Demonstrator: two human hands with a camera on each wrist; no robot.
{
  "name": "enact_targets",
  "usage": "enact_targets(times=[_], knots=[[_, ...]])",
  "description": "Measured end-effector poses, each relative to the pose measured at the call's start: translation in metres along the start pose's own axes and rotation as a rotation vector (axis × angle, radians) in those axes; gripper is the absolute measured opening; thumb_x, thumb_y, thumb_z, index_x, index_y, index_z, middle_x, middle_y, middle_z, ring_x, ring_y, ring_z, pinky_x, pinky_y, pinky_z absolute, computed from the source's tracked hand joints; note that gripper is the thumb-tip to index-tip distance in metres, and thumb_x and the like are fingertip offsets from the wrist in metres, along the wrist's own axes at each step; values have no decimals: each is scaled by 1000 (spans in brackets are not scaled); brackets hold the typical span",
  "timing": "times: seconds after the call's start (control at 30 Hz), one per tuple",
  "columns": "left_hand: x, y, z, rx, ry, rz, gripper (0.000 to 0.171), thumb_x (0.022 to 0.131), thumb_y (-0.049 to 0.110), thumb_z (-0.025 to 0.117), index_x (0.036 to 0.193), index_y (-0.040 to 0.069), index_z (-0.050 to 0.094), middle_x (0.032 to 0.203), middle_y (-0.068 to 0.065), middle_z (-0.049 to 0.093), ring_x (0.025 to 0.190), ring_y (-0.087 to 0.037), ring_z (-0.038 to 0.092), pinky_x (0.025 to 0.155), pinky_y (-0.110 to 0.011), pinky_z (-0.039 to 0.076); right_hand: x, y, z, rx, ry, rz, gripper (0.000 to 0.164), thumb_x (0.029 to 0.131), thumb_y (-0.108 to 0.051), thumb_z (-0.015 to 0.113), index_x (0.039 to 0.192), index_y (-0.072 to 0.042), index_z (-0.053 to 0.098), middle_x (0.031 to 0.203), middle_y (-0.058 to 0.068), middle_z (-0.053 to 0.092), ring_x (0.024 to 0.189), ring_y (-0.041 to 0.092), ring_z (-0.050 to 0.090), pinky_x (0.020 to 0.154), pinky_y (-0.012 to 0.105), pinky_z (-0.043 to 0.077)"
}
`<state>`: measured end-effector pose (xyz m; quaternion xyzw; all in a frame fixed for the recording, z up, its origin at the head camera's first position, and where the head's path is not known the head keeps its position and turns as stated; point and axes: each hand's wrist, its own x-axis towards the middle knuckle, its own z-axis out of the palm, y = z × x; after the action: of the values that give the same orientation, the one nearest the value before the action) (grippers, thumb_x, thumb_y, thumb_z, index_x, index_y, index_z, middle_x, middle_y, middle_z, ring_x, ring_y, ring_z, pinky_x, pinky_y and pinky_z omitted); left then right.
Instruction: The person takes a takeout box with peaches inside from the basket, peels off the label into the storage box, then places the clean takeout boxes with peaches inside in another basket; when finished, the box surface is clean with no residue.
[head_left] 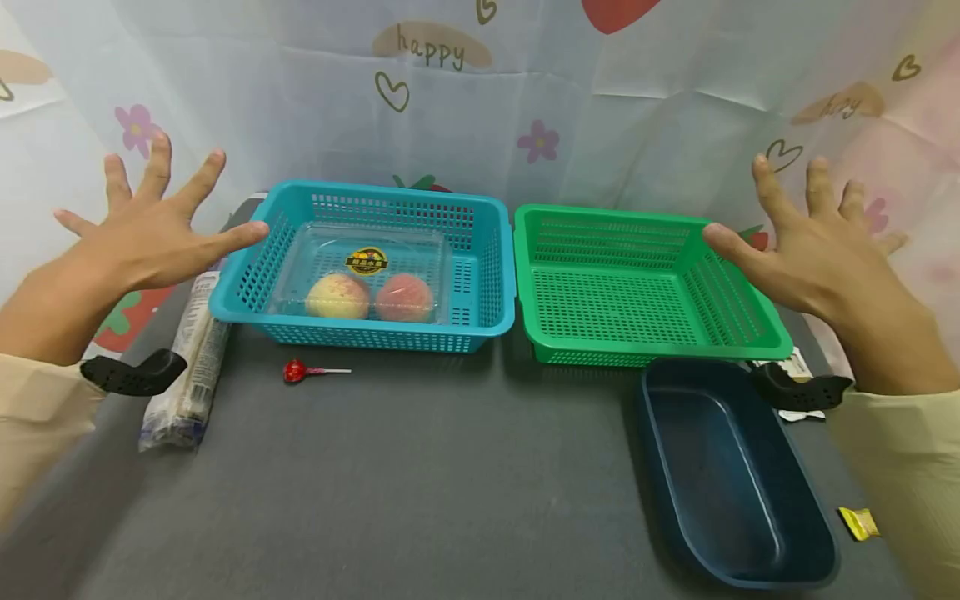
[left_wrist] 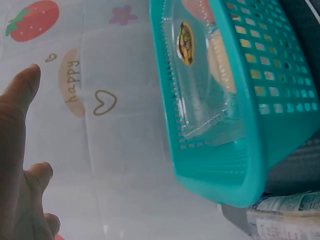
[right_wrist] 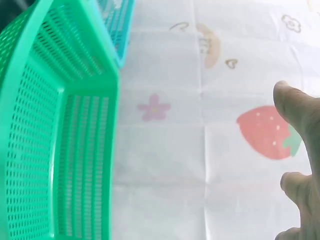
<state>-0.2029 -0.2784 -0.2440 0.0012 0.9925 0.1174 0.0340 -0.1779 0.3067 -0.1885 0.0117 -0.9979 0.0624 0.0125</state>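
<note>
My left hand (head_left: 142,229) is raised with its fingers spread, near the left end of a blue basket (head_left: 375,337). Inside that basket lies a clear plastic fruit box (head_left: 405,242) with a dark label, holding a yellowish peach (head_left: 337,297) and a pinker peach (head_left: 405,298). On the other side, my right hand (head_left: 840,258) also stands in the air, fingers spread, by the right end of a green basket (head_left: 615,308) with nothing in it. Neither hand holds anything. Both wrist views show part of the fingers against the patterned curtain.
A red lollipop (head_left: 296,371) lies before the blue basket. Left of it is a long plastic-wrapped package (head_left: 191,367). A dark blue tub (head_left: 731,483) stands at the right front, with a small yellow packet (head_left: 858,523) beside it. The printed curtain (head_left: 540,75) hangs behind.
</note>
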Motion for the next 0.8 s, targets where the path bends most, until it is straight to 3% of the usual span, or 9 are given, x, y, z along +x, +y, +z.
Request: enact_targets(times=[0.33, 0.6, 0.8], knots=[[-6, -1, 11, 4, 29, 39, 93, 87, 76, 35, 152, 32, -14, 147, -5, -40, 125, -46, -39, 72, -86, -14, 9, -24, -5, 6, 27, -88, 83, 91, -71, 30, 152, -35, -12, 154, 15, -26, 131, 47, -29, 81, 86, -3], [-10, -3, 20, -3, 42, 95, 90, 89, 72, 35, 153, 30, -11, 149, -7, -36, 128, -47, -36, 73, -86, -12, 16, -46, -4, -4, 23, -152, 84, 90, -74, 29, 152, -36, -12, 155, 13, -25, 133, 44, -28, 81, 82, -16], [-12, -7, 35, -17, 78, 148, 89, 90, 69, 39, 154, 29, -8, 153, -7, -30, 132, -46, -30, 76, -87, -7, 22, -59, -1, -21, 37, -182, 85, 88, -76, 28, 152, -36, -11, 156, 15, -21, 134, 46, -25, 85, 80, -17]])
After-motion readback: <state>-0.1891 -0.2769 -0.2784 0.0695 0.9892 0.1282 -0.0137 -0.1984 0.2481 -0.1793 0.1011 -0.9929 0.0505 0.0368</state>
